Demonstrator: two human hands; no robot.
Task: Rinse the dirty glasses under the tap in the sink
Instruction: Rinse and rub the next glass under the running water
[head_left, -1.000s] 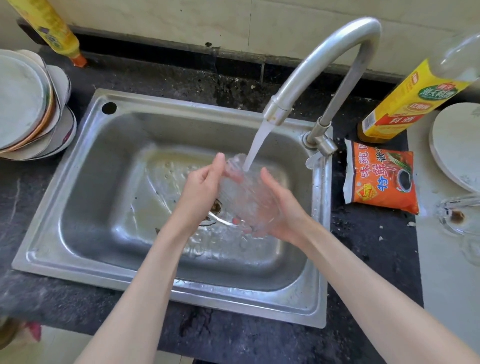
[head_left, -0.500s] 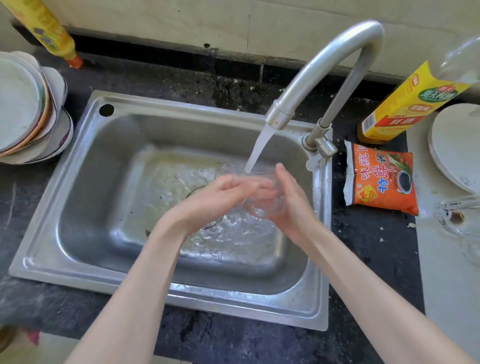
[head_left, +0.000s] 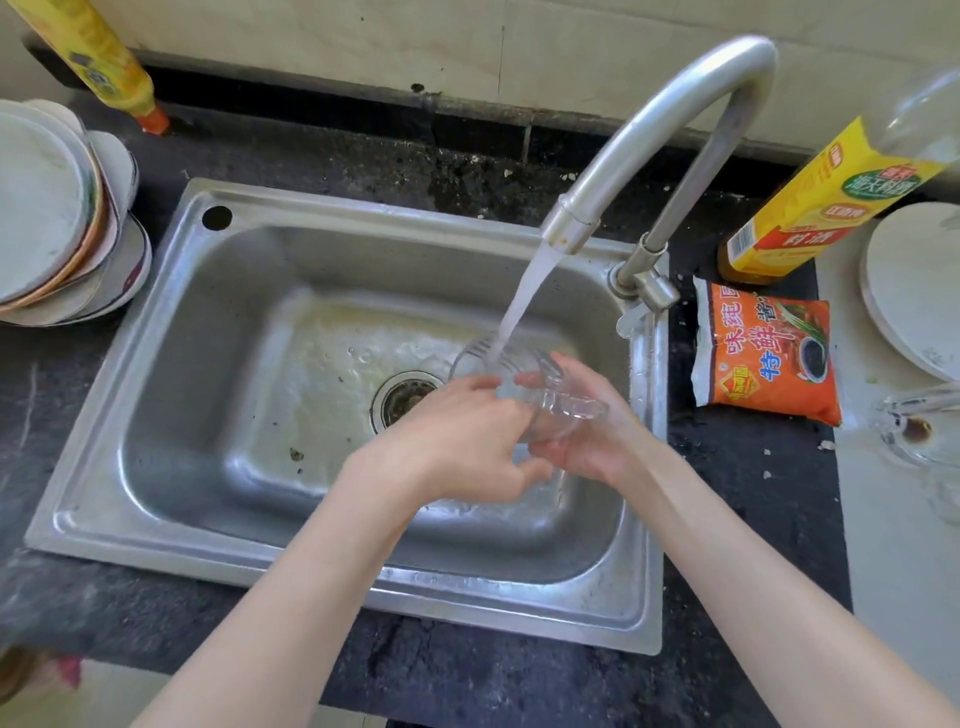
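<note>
Dark desk (head_left: 519, 686), steel sink (head_left: 218, 364), tap (head_left: 649, 135) running at frame centre.
Left hand (head_left: 457, 441) and right hand (head_left: 587, 431) each close their grip round one clear glass (head_left: 524, 384) under the stream; wet glass may slip and crack against steel.

Head camera: my only view, looking steeply down into the sink from close above.

I see through one wide-angle lens worn on the head, facing forward and down, so the steel sink (head_left: 171, 332) fills the middle and both forearms enter from the bottom edge. The fingers (head_left: 483, 387) meet near the centre; beyond them the curved tap (head_left: 670, 119) rises towards the wall, to their left the stacked plates (head_left: 57, 218) bend at the frame edge, and to their right lies the orange sachet (head_left: 769, 358). No second view overlaps this one.
</note>
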